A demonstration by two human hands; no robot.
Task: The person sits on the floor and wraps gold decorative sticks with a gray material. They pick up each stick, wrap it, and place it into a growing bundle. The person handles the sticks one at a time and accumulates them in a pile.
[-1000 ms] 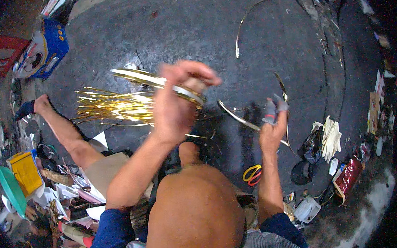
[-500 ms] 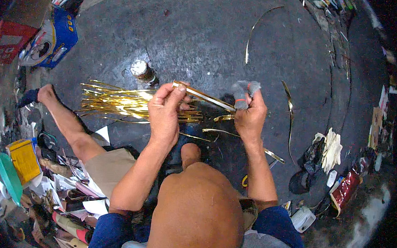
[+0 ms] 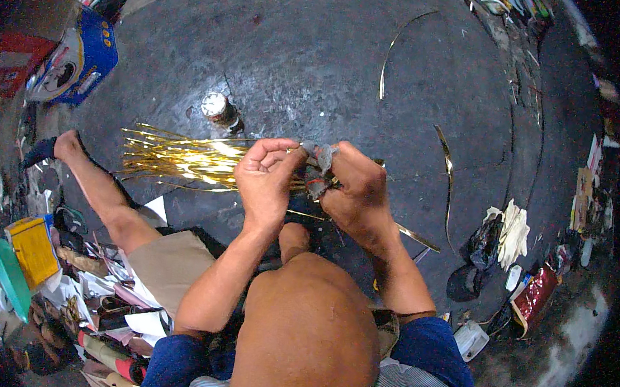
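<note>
My left hand (image 3: pixel 261 186) is closed, its thumb and index finger pinching the end of a gold strip that the fingers and the rag now mostly hide. Pressed up against those fingertips is a crumpled grey rag (image 3: pixel 319 171) with red bands. My right hand (image 3: pixel 359 193) grips this rag, knuckles upward, and the two hands almost touch. Beneath and left of them, a bundle of shiny gold strips (image 3: pixel 190 160) lies spread on the dark floor. A small can with a whitish top (image 3: pixel 215 105) stands just beyond the bundle.
Single gold strips lie on the floor to the right (image 3: pixel 447 176) and far off (image 3: pixel 384 69). White gloves (image 3: pixel 513 236) and a black plastic bag (image 3: pixel 484 242) are at the right. Cardboard boxes (image 3: pixel 93 56) stand far left; paper scraps (image 3: pixel 146 324) pile up near left.
My right hand has moved left with the rag, up to my left fingertips. The length of gold strip that showed between the hands is now covered.
</note>
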